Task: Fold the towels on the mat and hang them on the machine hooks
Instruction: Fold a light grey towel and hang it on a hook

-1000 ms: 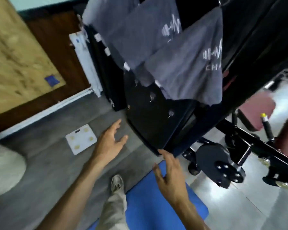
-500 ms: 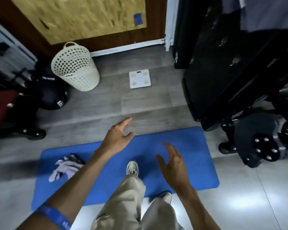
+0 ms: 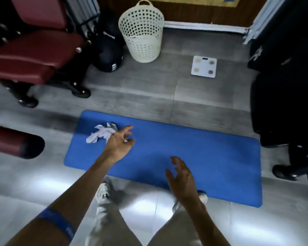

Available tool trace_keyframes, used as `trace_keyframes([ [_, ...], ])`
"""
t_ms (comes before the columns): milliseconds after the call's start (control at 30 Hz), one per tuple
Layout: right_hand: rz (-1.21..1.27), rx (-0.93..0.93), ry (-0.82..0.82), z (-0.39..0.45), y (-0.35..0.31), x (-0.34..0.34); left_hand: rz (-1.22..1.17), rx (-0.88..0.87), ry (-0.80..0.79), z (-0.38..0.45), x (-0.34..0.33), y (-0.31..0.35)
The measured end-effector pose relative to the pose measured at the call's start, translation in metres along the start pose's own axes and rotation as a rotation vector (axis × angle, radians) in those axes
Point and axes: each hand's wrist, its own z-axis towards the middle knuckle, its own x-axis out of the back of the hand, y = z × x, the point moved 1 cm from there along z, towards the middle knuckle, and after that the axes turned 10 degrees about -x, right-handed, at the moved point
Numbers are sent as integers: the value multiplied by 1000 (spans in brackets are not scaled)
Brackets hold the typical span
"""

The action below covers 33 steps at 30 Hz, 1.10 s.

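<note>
Head view, crumpled towel [image 3: 103,132] on mat [image 3: 212,153], beside left hand [image 3: 120,143]

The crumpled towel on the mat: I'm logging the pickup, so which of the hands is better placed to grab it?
Left. The left hand hovers right beside the crumpled towel at the blue mat's left end, fingers open toward it. The right hand hangs farther away, near the mat's front edge.

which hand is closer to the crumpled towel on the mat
Left. The left hand hovers right at the crumpled towel, overlapping its right edge in view. The right hand hangs open well to the right, over the blue mat near its front edge.
</note>
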Motion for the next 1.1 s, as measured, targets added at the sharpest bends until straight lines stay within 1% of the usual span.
trace_keyframes([
  [100, -59, 2, -59, 3, -41, -90, -77, 25, -28, -1, 53, -81],
  [233, -72, -95, -134, 12, -84, -200, -105, 109, -80, -1, 107, -189],
  [333, -40, -178, -151, 30, -95, -273, -82, 140, -122, 7, 128, -260],
  [433, -37, -262, -203, 51, -97, -342, -120, 217, -136, 18, 130, -329],
  [567, -54, -351, -285, 92, -65, -430, -178, 308, -105, 31, 101, -411],
  [667, -94, -406, -337, 134, -18, -493, -173, 361, -128, 42, 59, -482],
  [767, -117, -438, -350, 187, 33, -549, -169, 397, -175, 68, 11, -557],
  [867, -150, -441, -369, 247, 73, -597, -180, 401, -152, 102, -26, -620],
  [933, -73, -420, -377, 290, 94, -627, -177, 375, -177, 122, -48, -657],
  [1000, -15, -349, -354, 330, 104, -653, -176, 349, -188, 137, -64, -688],
  [1100, -149, -175, -249, 386, 109, -691, -151, 332, -171, 148, -77, -721],
])
